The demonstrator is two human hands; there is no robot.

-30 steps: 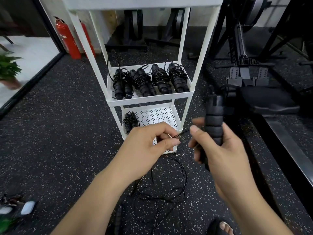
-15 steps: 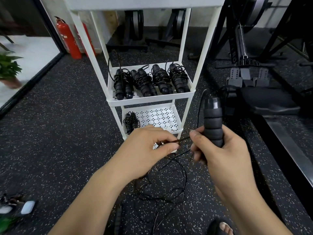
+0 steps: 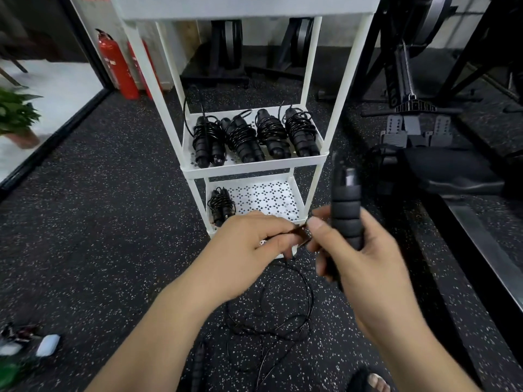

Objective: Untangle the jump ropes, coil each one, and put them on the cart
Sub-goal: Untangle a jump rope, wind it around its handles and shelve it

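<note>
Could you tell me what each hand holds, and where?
Right hand grips the handle by its lower half; left hand pinches the cord beside it.

The cart [image 3: 343, 89] is white, its lower shelf [image 3: 263, 198] patterned with small dark diamonds; the coiled jump ropes [image 3: 246, 140] and the handle [image 3: 346, 219] are black; the floor [image 3: 99, 207] is black speckled white; the fire extinguisher [image 3: 114, 66] is red; the plant [image 3: 15, 111] green.

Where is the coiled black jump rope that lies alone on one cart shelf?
In the head view, the coiled black jump rope lies at the left end of the white cart's lowest shelf, just beyond the left hand.
</note>
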